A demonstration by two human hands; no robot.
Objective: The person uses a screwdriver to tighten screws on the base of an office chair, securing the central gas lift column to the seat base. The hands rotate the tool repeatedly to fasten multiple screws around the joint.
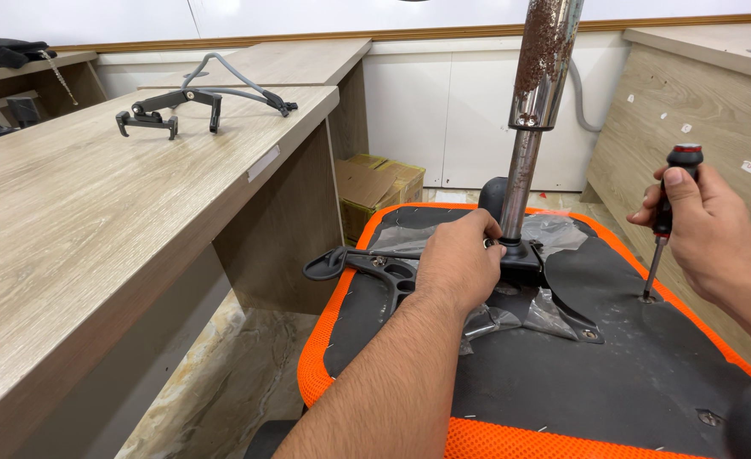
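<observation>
An upturned office chair seat (562, 374), black underneath with an orange mesh rim, lies in front of me. A rusty metal gas-lift column (538, 76) rises from the black mechanism plate (524, 255) at its centre. My left hand (459, 263) grips the mechanism at the column's base, beside a black lever (337, 262). My right hand (705, 228) holds a screwdriver (666, 212) with a red and black handle, upright, its tip set in a screw (647, 298) on the seat's underside.
A long wooden desk (95, 221) runs along my left, with a black and grey chair armrest bracket (197, 100) on it. A cardboard box (375, 187) sits on the floor by the desk. Another wooden desk panel (690, 119) stands close on the right.
</observation>
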